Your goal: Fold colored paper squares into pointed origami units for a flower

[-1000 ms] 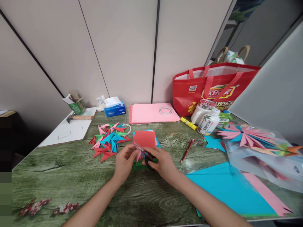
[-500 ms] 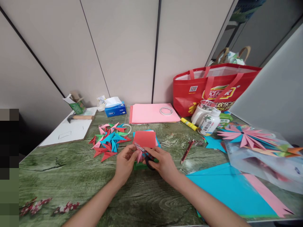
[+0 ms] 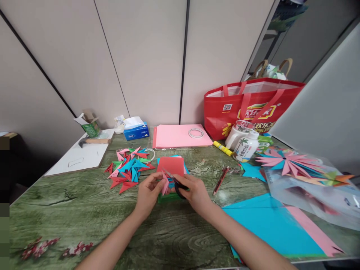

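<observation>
My left hand [image 3: 150,189] pinches a pink folded paper piece [image 3: 165,184] between thumb and fingers. In my right hand [image 3: 196,190] is a pair of scissors [image 3: 180,186] with dark handles, its blades pointing up and left beside the pink piece. Whether the blades touch the paper I cannot tell. Just beyond the hands lies a stack of square papers with a red sheet [image 3: 170,165] on top and blue edges showing. A green item [image 3: 168,198] sits partly hidden beneath the hands. To the left is a pile of folded paper pieces [image 3: 131,167] in red, blue, pink and green.
Pink sheets [image 3: 174,135] with a tape roll [image 3: 196,133] lie at the back, beside a tissue box [image 3: 136,131]. A hammer [image 3: 94,141] rests on a white board at left. Rightward are a pen [image 3: 221,181], a white bottle [image 3: 246,146], a red bag [image 3: 222,112] and blue paper [image 3: 270,225].
The scissors have shifted slightly right relative to the pink piece, which now shows more upright in my left hand. The view has moved a little.
</observation>
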Tool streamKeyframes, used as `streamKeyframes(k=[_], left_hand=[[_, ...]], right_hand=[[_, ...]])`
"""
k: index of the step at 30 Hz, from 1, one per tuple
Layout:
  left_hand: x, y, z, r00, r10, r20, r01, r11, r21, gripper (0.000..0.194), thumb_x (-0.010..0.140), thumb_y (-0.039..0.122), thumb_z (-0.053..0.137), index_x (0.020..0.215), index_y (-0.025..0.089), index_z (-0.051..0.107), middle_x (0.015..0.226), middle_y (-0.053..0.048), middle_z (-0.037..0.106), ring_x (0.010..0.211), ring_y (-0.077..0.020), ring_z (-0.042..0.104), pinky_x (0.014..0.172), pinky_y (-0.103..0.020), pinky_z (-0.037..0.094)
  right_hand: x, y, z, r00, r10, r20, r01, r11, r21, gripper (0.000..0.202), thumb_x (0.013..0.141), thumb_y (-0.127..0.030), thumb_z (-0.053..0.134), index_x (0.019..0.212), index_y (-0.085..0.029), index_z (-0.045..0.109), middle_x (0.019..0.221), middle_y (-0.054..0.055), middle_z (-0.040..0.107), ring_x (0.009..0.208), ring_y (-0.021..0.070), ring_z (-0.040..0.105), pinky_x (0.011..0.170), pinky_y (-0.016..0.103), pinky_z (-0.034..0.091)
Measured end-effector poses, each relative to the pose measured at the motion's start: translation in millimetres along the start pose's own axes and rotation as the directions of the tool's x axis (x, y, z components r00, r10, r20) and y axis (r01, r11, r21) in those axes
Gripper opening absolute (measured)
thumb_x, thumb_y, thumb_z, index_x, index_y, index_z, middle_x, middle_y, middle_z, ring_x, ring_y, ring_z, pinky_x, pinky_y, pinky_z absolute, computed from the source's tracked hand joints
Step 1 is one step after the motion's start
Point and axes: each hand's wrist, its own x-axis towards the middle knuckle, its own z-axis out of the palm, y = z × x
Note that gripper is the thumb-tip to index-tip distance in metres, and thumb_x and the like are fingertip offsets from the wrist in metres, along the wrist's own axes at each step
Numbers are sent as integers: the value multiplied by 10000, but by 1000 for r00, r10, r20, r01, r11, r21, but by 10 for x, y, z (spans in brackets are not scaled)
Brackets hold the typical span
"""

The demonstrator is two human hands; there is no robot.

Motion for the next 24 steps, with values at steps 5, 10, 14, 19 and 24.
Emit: streamKeyframes(k=[5, 10, 14, 19, 24], left_hand=[[-3, 41, 13, 999, -39, 18, 41, 995, -88, 213, 695, 278, 619, 867, 161, 574, 650, 8, 607, 512, -142, 600, 497, -267, 491], [9, 8, -1, 1000, -3, 4, 3, 997, -71, 212, 682, 277, 630, 852, 157, 586, 688, -4, 615, 512, -124, 581, 510, -254, 484], [24, -19, -11, 998, -16, -60, 17, 1000, 13, 214, 672, 294, 628, 835, 161, 589, 708, -6, 614, 523, -117, 567, 512, -250, 488], [97, -6, -62, 990, -4, -140, 24, 990, 141, 228, 634, 274, 631, 825, 149, 615, 671, -10, 612, 495, -110, 535, 448, -215, 445], [230, 41, -235, 925, 145, -351, -91, 982, 165, 221, 641, 254, 629, 843, 166, 618, 657, 6, 611, 467, -90, 516, 401, -179, 375]], right_hand=[[45, 24, -32, 989, 78, -123, -63, 990, 124, 325, 716, -160, 543, 1032, -213, 594, 798, 34, 628, 705, 165, 569, 656, 259, 438], [51, -30, -35, 996, 34, -81, -20, 986, 164, 380, 687, -167, 573, 1064, -216, 556, 887, 40, 606, 788, 172, 564, 717, 275, 444], [51, 38, -34, 994, 80, -72, -79, 997, 16, 443, 685, -147, 567, 1119, -221, 511, 967, 58, 585, 873, 191, 553, 758, 299, 438], [111, 259, -171, 943, 298, -148, -333, 817, -472, 414, 741, -95, 505, 1143, -197, 494, 942, 118, 590, 838, 233, 573, 675, 311, 428], [172, 361, -291, 867, 469, -168, -455, 607, -652, 378, 786, 3, 354, 1094, -128, 530, 875, 194, 594, 792, 261, 592, 608, 329, 417]])
